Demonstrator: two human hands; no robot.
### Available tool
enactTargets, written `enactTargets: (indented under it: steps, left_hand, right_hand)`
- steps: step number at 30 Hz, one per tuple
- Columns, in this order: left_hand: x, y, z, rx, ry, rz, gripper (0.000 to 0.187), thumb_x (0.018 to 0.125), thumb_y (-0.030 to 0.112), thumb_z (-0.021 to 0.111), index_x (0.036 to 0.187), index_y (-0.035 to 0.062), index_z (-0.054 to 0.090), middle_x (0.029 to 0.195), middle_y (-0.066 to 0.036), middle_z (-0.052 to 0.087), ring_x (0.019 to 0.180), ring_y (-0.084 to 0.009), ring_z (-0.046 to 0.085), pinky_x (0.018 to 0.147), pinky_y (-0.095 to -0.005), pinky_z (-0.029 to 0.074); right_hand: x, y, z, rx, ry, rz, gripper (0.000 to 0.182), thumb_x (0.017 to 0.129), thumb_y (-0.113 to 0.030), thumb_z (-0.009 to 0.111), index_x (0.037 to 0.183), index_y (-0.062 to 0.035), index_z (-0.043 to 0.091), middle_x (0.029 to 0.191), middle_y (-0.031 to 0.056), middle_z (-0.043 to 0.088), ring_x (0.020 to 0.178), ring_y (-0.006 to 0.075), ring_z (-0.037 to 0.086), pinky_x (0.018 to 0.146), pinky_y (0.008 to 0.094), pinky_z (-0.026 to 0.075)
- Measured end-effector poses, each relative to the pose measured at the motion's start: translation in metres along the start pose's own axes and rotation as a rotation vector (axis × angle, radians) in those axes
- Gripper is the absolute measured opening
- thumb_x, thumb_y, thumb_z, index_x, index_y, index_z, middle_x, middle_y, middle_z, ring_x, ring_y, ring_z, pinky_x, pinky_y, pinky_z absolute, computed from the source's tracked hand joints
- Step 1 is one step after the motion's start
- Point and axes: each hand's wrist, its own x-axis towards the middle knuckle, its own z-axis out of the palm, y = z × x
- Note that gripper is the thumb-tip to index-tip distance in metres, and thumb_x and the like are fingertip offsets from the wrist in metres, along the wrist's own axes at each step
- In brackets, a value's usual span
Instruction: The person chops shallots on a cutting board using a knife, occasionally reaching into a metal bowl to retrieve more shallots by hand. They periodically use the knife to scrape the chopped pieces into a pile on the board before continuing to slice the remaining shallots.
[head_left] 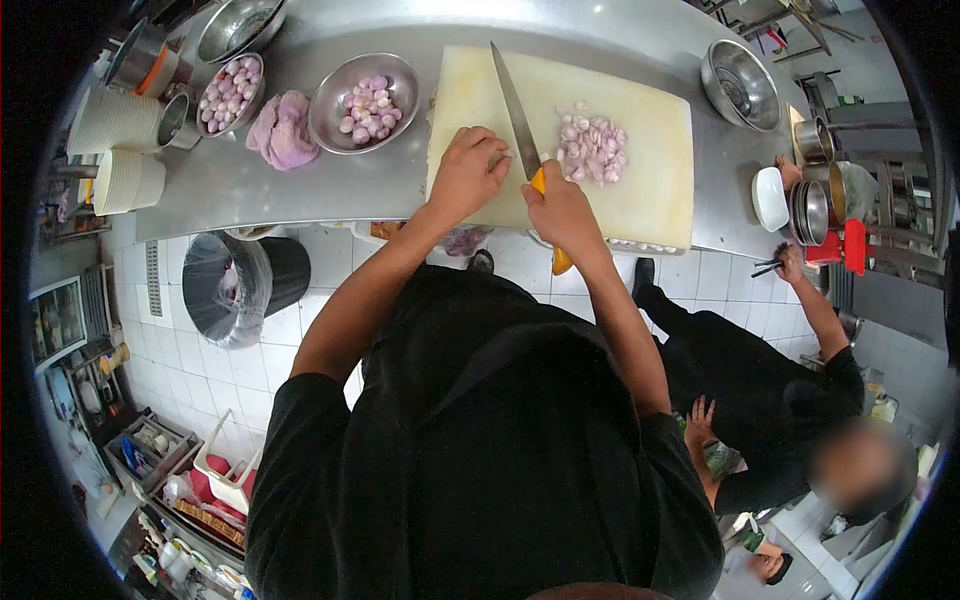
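A long kitchen knife [515, 110] with a yellow handle is in my right hand [562, 212], its blade angled up and left over the white cutting board [655, 215]. My left hand [468, 172] rests at the board's left part, left of the blade, with its fingers curled together. Whatever they may pinch is hidden or too small to name. Right of the knife lies a pile of peeled, cut shallots [592, 147]. Beyond my left hand, a steel bowl [322, 115] holds whole peeled shallots [370, 108].
Left on the steel table [400, 190] are a crumpled pink cloth [283, 131] and another bowl of shallots [230, 92]. A steel bowl [740, 85] stands at right. Below is a lined bin [290, 275]. A co-worker [760, 385] is close on my right.
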Motion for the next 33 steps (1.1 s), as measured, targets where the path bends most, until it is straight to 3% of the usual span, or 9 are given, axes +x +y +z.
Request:
enactTargets:
  steps: [11,14,17,20,23,25,29,32,33]
  left_hand:
    - [0.002,-0.008,0.005,-0.038,-0.003,-0.027,0.013,0.086,0.013,0.071,0.095,0.0045,0.075,0.098,-0.010,0.068,0.096,-0.0307,0.063,0.089,-0.0407,0.051]
    - [0.001,-0.011,0.009,-0.035,0.012,-0.017,0.014,0.086,0.012,0.071,0.096,0.0044,0.075,0.098,-0.010,0.068,0.096,-0.0304,0.063,0.088,-0.0406,0.052]
    - [0.001,-0.013,0.007,-0.048,0.035,-0.002,0.012,0.085,0.011,0.071,0.093,0.0041,0.075,0.096,-0.010,0.068,0.094,-0.0305,0.062,0.087,-0.0408,0.051]
    - [0.001,-0.009,0.007,-0.049,0.070,0.029,0.009,0.083,0.009,0.070,0.088,0.0036,0.074,0.091,-0.010,0.066,0.090,-0.0309,0.061,0.086,-0.0414,0.050]
    - [0.001,-0.009,0.007,-0.032,0.056,0.038,0.009,0.084,0.009,0.070,0.091,0.0038,0.074,0.093,-0.010,0.066,0.091,-0.0309,0.061,0.086,-0.0414,0.050]
    - [0.001,-0.012,0.006,-0.018,0.012,0.010,0.012,0.086,0.009,0.070,0.096,0.0041,0.074,0.097,-0.010,0.068,0.095,-0.0310,0.062,0.087,-0.0410,0.052]
    - [0.001,-0.010,0.008,-0.058,0.080,0.038,0.007,0.083,0.007,0.069,0.087,0.0033,0.073,0.090,-0.010,0.065,0.089,-0.0314,0.060,0.085,-0.0412,0.050]
    - [0.002,-0.007,0.008,-0.041,0.076,0.043,0.006,0.083,0.006,0.069,0.087,0.0033,0.073,0.090,-0.010,0.066,0.089,-0.0315,0.061,0.085,-0.0409,0.050]
    - [0.001,-0.008,0.008,-0.046,0.065,0.033,0.006,0.083,0.006,0.069,0.087,0.0034,0.073,0.089,-0.010,0.066,0.089,-0.0315,0.061,0.085,-0.0408,0.050]
  right_hand:
    - [-0.012,-0.023,-0.022,-0.011,-0.135,0.088,0.032,0.095,-0.019,0.057,0.111,0.0051,0.043,0.090,0.0371,0.066,0.090,0.0535,0.065,0.085,0.0589,0.050]
    - [0.004,-0.008,0.009,-0.078,-0.022,-0.018,0.032,0.095,-0.018,0.057,0.111,0.0055,0.042,0.088,0.0368,0.066,0.088,0.0537,0.066,0.083,0.0591,0.051]
    - [0.015,-0.005,0.005,0.036,-0.078,0.044,0.033,0.095,-0.018,0.057,0.111,0.0055,0.041,0.087,0.0371,0.065,0.088,0.0544,0.065,0.081,0.0595,0.051]
    - [-0.004,-0.051,-0.037,0.080,-0.233,0.209,0.033,0.095,-0.017,0.056,0.112,0.0058,0.040,0.087,0.0372,0.065,0.087,0.0536,0.066,0.079,0.0591,0.052]
    - [0.016,-0.012,0.013,-0.095,-0.020,-0.013,0.030,0.094,-0.015,0.055,0.110,0.0055,0.041,0.086,0.0367,0.065,0.087,0.0526,0.066,0.078,0.0587,0.052]
    - [0.020,-0.013,0.004,-0.072,-0.038,0.007,0.029,0.093,-0.014,0.055,0.108,0.0055,0.041,0.086,0.0370,0.065,0.087,0.0526,0.066,0.078,0.0587,0.052]
    - [-0.003,-0.061,-0.040,0.105,-0.231,0.214,0.029,0.092,-0.014,0.056,0.108,0.0053,0.041,0.087,0.0374,0.065,0.087,0.0536,0.066,0.080,0.0587,0.052]
    - [0.021,-0.013,0.017,-0.082,0.029,-0.012,0.030,0.093,-0.015,0.056,0.109,0.0050,0.042,0.088,0.0370,0.066,0.088,0.0528,0.066,0.081,0.0583,0.052]
    - [0.020,-0.017,0.008,-0.049,-0.014,0.028,0.030,0.093,-0.016,0.056,0.110,0.0047,0.042,0.088,0.0367,0.066,0.088,0.0527,0.066,0.081,0.0581,0.052]
